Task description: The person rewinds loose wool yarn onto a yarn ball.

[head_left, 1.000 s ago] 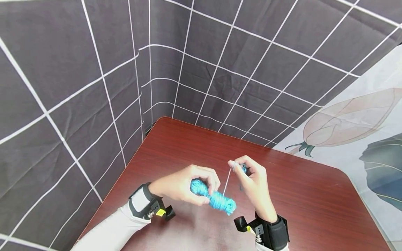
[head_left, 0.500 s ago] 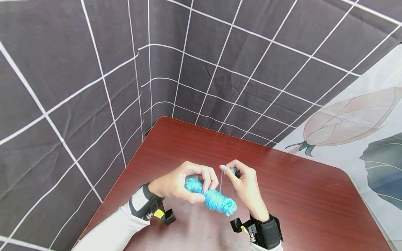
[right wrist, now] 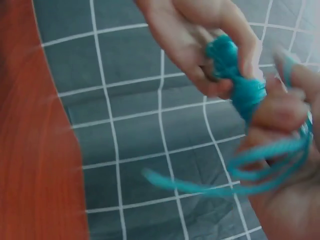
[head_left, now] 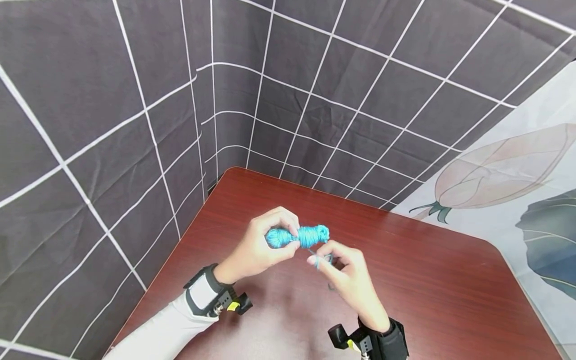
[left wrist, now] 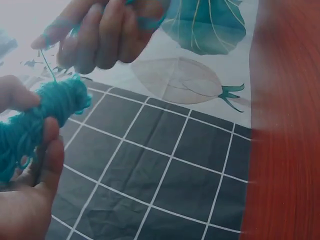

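A bundle of turquoise yarn (head_left: 310,236), narrow at its middle, is held above the table by my left hand (head_left: 268,240), thumb and fingers gripping it near the waist. In the left wrist view the yarn bundle (left wrist: 60,102) shows strands wound round its far end. My right hand (head_left: 348,272) sits just below and right of that end, pinching a strand that runs to the bundle. Yarn is looped about the right fingers. A loose yarn tail (right wrist: 185,186) hangs from this hand in the right wrist view, where the hand is blurred.
Below the hands lies a reddish-brown table (head_left: 427,280) with rounded corners. Dark grey cloth with white grid lines (head_left: 315,100) hangs behind and at the left. A pale cloth with a leaf and bud print (head_left: 495,185) hangs at the right.
The left hand has raised the yarn bundle and turned it from slanting down to nearly level. The right hand has moved left and down, from above the bundle's end to below it.
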`<act>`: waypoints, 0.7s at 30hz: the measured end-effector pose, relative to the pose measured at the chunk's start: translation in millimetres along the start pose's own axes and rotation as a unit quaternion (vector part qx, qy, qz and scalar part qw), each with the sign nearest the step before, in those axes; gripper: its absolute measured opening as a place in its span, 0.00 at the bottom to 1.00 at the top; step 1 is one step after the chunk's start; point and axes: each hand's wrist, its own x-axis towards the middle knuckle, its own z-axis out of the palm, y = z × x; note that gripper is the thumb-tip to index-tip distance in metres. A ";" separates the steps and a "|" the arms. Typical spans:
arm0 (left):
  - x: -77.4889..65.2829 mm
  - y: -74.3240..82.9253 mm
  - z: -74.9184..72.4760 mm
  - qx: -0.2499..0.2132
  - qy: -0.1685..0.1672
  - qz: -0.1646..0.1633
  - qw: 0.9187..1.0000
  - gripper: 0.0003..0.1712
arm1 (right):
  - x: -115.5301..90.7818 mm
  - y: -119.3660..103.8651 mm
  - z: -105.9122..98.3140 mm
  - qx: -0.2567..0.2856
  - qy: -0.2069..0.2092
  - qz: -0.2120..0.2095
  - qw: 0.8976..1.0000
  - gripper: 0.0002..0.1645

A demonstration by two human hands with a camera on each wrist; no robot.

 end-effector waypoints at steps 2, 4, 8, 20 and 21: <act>0.3 1.9 1.2 0.020 0.000 0.003 1.000 0.12 | 0.7 -1.3 -1.9 -0.015 0.037 -0.004 0.999 0.11; 0.2 2.8 1.7 0.032 0.005 0.002 0.999 0.12 | 0.9 -1.3 -2.4 -0.022 0.048 -0.008 0.999 0.11; -0.4 3.0 2.4 0.047 -0.004 -0.002 0.999 0.12 | 0.2 1.2 0.0 0.002 0.050 -0.026 0.998 0.10; 0.4 0.1 2.1 0.062 -0.054 -0.010 0.997 0.11 | -7.2 29.1 -7.2 0.102 0.014 -0.056 0.993 0.14; 0.5 -0.2 2.1 0.067 -0.046 -0.008 0.997 0.11 | -8.3 30.5 -8.3 0.102 0.002 -0.052 0.993 0.15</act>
